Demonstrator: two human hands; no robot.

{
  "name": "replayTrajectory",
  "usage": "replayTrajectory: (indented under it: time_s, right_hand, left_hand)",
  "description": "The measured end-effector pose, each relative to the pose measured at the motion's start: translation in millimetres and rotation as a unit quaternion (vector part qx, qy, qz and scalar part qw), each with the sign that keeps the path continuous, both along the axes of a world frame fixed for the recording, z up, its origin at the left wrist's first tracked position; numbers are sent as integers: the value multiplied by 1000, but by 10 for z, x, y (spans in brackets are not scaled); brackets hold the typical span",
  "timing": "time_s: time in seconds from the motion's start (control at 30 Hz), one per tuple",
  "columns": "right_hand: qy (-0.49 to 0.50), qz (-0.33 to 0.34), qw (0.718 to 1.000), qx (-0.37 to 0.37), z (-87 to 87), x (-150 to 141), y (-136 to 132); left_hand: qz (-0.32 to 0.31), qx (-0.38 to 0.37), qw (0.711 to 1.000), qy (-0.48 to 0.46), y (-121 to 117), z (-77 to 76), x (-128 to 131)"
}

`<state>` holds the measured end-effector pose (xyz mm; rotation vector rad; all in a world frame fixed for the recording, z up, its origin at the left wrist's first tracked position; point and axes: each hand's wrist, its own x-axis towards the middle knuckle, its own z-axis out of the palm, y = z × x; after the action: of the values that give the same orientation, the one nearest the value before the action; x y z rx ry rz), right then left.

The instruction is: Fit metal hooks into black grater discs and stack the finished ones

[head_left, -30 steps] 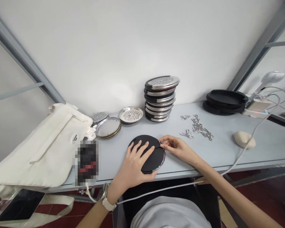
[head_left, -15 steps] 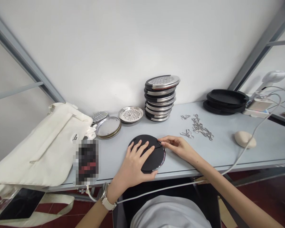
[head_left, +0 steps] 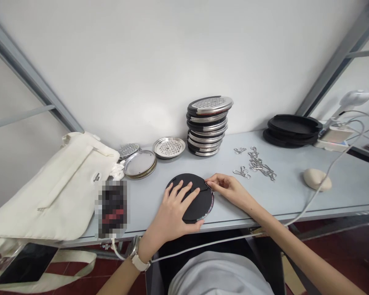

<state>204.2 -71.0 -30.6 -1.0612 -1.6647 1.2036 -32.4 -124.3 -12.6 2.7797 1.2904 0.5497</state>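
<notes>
A round black disc with a metal rim lies flat near the front edge of the grey table. My left hand rests flat on top of it with the fingers spread. My right hand pinches a small metal clip at the disc's right upper rim, fingers closed on it. A pile of loose metal wire clips lies just beyond my right hand.
A stack of black and perforated metal discs stands at the wall. Loose metal plates and rings lie to its left. Black trays sit far right. A cream bag, a beige mouse and a white cable are nearby.
Almost nothing moved. My right hand shifted very slightly at the disc's rim, still pinching the clip. My left hand stays flat on the disc.
</notes>
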Motion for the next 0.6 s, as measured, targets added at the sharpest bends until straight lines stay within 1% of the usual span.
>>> replayTrajectory:
  time_s: [0.2,0.33,0.6]
  right_hand:
    - [-22,-37,999,20,-46,-55,-24]
    - [-24,-40,999,28,-51,-64,-34]
    - [4,-36,999,20,-50,-50,-31]
  left_hand:
    - [2,-8,1000,-9,-3,-17,1]
    - [2,-8,1000,-7,-2,-18,10]
    - [0,3,1000,0,11,-24,7]
